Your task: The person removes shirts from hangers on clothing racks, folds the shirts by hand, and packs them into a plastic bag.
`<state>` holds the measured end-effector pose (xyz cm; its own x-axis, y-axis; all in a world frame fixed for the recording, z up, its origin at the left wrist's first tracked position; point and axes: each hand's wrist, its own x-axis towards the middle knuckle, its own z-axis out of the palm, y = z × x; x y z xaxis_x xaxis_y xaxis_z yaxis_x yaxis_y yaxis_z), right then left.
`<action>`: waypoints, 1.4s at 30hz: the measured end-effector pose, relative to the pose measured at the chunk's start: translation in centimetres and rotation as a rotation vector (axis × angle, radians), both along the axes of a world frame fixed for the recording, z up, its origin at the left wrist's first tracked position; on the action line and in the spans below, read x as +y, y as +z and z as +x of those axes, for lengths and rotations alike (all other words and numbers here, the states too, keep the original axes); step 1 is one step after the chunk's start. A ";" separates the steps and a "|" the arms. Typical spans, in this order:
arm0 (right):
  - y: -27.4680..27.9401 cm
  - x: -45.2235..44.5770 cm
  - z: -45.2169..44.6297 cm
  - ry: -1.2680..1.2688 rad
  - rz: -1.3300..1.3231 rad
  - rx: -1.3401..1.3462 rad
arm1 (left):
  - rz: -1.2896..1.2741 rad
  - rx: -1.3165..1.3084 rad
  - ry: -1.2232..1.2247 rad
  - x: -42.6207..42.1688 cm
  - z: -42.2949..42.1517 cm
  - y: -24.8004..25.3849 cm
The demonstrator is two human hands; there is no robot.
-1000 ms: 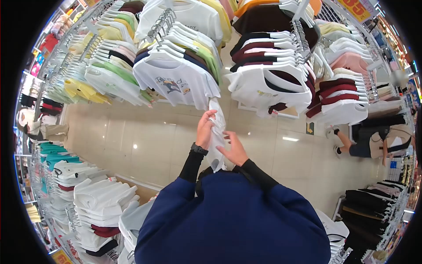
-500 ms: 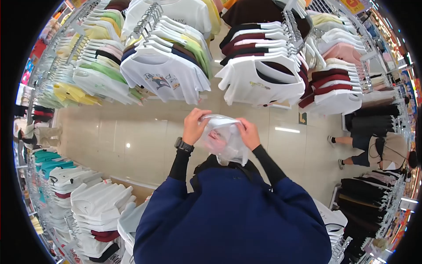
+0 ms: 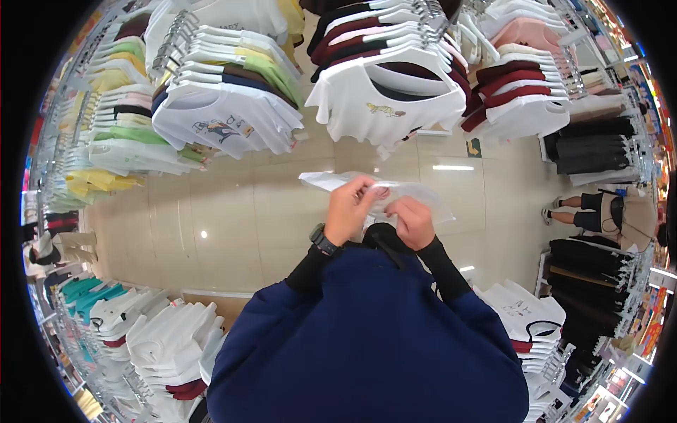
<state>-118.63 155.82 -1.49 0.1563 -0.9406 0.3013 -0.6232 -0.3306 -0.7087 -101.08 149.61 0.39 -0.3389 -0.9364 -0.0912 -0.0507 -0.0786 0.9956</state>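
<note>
In front of my chest I hold a translucent plastic bag [image 3: 430, 197] with both hands. My left hand [image 3: 348, 208], a dark watch on its wrist, pinches the bag's edge between thumb and fingers. My right hand [image 3: 412, 220] is closed on the same bag just to the right, its fingertips close to the left ones. A whitish flap [image 3: 321, 180] of it sticks out to the left beyond my left hand. What the bag holds is mostly hidden by my fingers.
Racks of hanging shirts stand ahead, including a white printed T-shirt [image 3: 384, 106] and a pale graphic one [image 3: 226, 127]. More white shirts [image 3: 166, 338] hang behind me on the left. One person [image 3: 610, 215] stands at the far right, another [image 3: 63, 247] at the far left.
My hands have come closer together and shifted right, from holding the bag's top spread wide to gripping it near its middle. The bag now lies more sideways. The view has shifted slightly.
</note>
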 end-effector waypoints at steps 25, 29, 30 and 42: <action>-13.6 6.1 -37.4 -0.106 0.470 0.126 | -0.096 -0.135 -0.318 4.0 -41.4 -1.2; -13.8 4.7 -42.5 -0.123 0.469 0.351 | -0.081 -0.204 -0.363 2.4 -47.4 -4.2; -13.2 4.3 -44.0 -0.093 0.522 0.467 | -0.128 -0.209 -0.351 1.8 -48.7 -5.2; 0.0 -3.1 -65.9 -0.091 0.336 0.333 | 0.074 -0.281 -0.091 -7.6 -64.9 -15.1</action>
<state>-184.50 152.70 -1.46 0.1053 -0.9917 -0.0736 -0.8501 -0.0514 -0.5242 -165.94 142.03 -14.69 -0.3732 -0.8906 -0.2600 -0.3332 -0.1329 0.9334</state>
